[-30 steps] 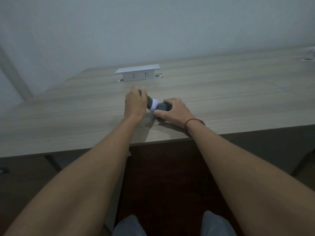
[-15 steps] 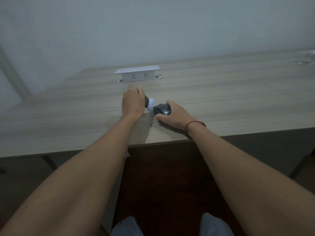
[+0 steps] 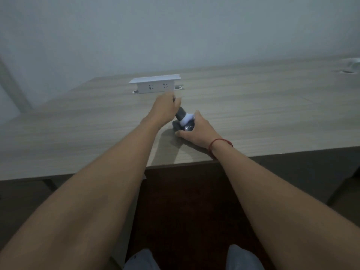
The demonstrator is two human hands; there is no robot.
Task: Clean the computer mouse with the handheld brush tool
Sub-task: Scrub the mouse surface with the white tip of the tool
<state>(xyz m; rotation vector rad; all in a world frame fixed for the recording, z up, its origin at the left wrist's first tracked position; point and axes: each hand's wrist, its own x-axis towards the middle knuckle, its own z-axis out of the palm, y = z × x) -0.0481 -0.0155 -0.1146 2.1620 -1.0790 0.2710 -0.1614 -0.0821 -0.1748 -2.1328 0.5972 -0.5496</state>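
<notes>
Fingers, left: curled into a closed fist around the dark handle of the brush (image 3: 182, 115); the fingertips are blurred and mostly hidden behind the back of the hand.
Fingers, right: wrapped round the mouse (image 3: 185, 128) from its right side, thumb (image 3: 197, 115) up along the far edge, the others tucked under and out of sight.
Left hand (image 3: 164, 109): on the near side of the socket box (image 3: 155, 85), raised a little off the desk (image 3: 78, 133), knuckles pointing away from the person.
Right hand (image 3: 198, 131): near-right of the socket box, its heel resting on the desk, gripping the mouse and holding it lifted and tilted.
Brush: slants down from the left fist toward the right, its pale white head touching the top of the mouse.
Mouse: dark, with pale lettering on the face turned toward the camera; it sits between the two hands, on the near side of the socket box and close to the desk's front edge.
Socket box: white, standing upright on the desk toward the far edge, two outlets on its front, a round hole in the desk at each end.
Bracelet (image 3: 220, 143): thin red cord round the right wrist.
Desk: pale wood grain, with shadows of both hands falling toward the near edge.
Knees (image 3: 242, 258): grey trousers visible at the bottom, below the desk.
</notes>
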